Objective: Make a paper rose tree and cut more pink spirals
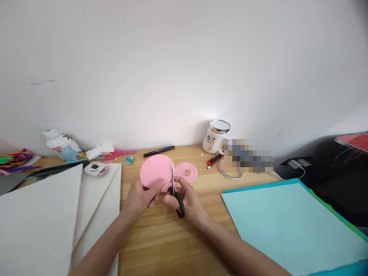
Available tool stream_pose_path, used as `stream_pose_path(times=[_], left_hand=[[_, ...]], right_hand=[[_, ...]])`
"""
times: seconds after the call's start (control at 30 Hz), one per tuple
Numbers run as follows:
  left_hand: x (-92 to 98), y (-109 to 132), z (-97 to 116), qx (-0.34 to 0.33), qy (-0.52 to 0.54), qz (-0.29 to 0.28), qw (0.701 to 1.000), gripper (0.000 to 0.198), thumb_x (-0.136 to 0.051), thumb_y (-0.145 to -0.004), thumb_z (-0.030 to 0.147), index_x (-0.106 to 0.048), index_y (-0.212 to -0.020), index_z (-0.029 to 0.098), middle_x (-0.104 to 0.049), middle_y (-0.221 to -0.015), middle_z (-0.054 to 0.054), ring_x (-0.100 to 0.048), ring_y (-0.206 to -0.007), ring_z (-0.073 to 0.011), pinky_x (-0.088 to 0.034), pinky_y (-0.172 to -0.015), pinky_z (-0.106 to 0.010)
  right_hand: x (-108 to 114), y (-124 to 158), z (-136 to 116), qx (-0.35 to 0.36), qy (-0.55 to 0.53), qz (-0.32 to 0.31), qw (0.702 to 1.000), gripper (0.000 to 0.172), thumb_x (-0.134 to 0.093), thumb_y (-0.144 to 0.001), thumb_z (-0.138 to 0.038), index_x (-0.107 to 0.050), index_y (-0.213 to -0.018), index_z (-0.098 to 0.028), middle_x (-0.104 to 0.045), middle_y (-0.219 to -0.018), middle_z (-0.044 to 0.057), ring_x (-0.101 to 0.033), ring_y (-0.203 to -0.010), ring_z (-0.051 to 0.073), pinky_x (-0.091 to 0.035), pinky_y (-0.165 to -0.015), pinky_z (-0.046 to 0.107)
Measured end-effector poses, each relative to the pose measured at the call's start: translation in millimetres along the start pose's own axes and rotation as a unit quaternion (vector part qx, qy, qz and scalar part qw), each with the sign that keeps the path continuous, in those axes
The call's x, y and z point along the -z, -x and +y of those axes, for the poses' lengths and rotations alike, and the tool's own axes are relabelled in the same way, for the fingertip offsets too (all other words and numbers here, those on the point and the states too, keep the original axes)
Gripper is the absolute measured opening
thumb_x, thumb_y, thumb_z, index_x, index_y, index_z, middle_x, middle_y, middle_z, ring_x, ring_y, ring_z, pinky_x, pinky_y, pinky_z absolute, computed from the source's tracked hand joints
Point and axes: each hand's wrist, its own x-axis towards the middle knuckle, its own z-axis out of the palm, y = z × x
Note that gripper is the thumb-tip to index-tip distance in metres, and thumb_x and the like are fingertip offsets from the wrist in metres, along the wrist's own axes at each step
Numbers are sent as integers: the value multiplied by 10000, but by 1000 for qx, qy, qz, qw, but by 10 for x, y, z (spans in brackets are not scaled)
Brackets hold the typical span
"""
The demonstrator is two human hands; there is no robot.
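Between its thumb and fingers, my left hand (145, 195) pinches the lower edge of a pink paper circle (156, 170), which is held up above the desk. My right hand (186, 199) is closed round the black handles of a pair of scissors (180, 205). The blades point upward at the circle's right edge; whether they bite into the paper I cannot tell. Just behind the scissors, a spiral-cut pink paper piece (192, 174) with a hole in its middle lies on the desk. A black marker (159, 151) rests behind the circle.
White sheets (40, 218) and a white tape dispenser (96, 169) are at the left, with pink scissors (119, 154) and a bottle (64, 145) behind. A white mug (212, 140) stands near the wall. Light blue sheets (287, 226) cover the right side of the wooden desk (161, 245).
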Motion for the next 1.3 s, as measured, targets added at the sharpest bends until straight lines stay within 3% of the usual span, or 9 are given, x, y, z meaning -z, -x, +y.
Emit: stream_pose_path(times=[0.17, 0.57, 0.87, 1.1, 1.3], left_hand=[[-10, -6, 20, 5, -2, -7, 1000, 420, -652, -703, 418, -467, -439, 150, -427, -367, 33, -325, -303, -36, -218, -325, -178], [-5, 0, 14, 4, -12, -13, 1000, 438, -643, -708, 436, -455, -431, 153, -409, -358, 39, -310, -306, -34, -222, -329, -181], [-17, 15, 55, 9, -21, 2, 1000, 463, -644, -687, 430, -418, -381, 166, -388, -337, 36, -310, -307, -41, -226, -337, -192], [-7, 4, 38, 2, -20, 4, 1000, 456, -656, -684, 431, -414, -402, 166, -386, -344, 43, -308, -316, -40, -218, -342, -189], [-12, 7, 10, -3, -19, -19, 1000, 463, -564, -772, 480, -461, -459, 156, -431, -369, 29, -329, -320, -45, -246, -363, -193]], right_hand=[[10, -6, 2, 8, -26, 7, 1000, 628, -809, -602, -423, -387, -1014, -207, -535, -653, -61, -460, -594, 95, -373, -579, 230], [6, -1, 7, 13, -21, 5, 1000, 592, -796, -597, -478, -427, -982, -221, -548, -649, -47, -484, -589, 114, -368, -576, 238], [8, -12, 3, 5, -5, 12, 1000, 581, -780, -590, -509, -436, -954, -216, -548, -599, -62, -387, -473, 72, -293, -458, 202], [25, -15, 21, -8, 25, 18, 999, 564, -744, -620, -532, -427, -956, -208, -517, -502, -85, -423, -413, 80, -305, -405, 189], [19, -10, 19, -14, 23, 11, 1000, 564, -755, -612, -514, -421, -955, -216, -528, -522, -84, -433, -416, 83, -335, -411, 197]])
